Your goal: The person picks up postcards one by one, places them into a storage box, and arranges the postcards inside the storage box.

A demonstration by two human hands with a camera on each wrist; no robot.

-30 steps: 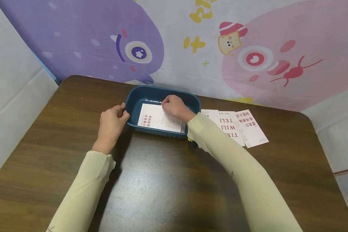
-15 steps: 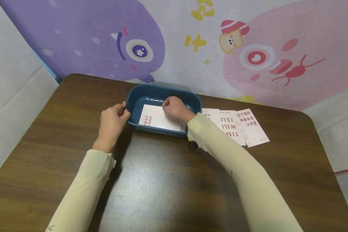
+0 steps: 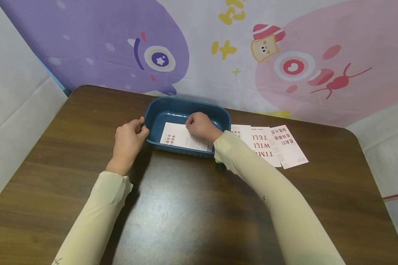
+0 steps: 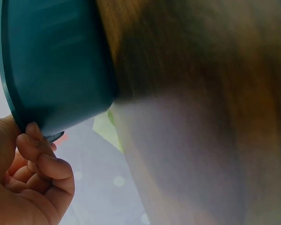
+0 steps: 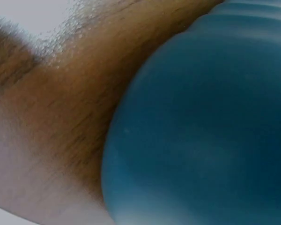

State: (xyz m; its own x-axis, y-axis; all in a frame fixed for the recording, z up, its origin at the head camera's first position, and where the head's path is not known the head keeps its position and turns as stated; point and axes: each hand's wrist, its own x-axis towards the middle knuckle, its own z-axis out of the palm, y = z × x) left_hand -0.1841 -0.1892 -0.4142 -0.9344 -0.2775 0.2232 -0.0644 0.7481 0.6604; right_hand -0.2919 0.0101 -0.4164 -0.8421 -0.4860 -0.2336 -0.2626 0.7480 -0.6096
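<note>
A dark blue plastic tub stands near the back of the table. My left hand pinches its left rim between thumb and fingers, and the left wrist view shows these fingers at the rim's corner. My right hand reaches over the right side into the tub. Its thumb and fingertips pinch the far edge of a white printed card, which lies low against the near wall. Part of the card is hidden under that hand. The right wrist view shows only the tub's outer wall and the tabletop.
Several similar cards with red print, such as the outermost card, lie overlapping to the right of the tub. My right forearm partly covers them. A patterned cloth hangs behind the brown wooden table.
My right hand and the card have shifted slightly toward the near wall of the tub. The left hand keeps its hold on the rim.
</note>
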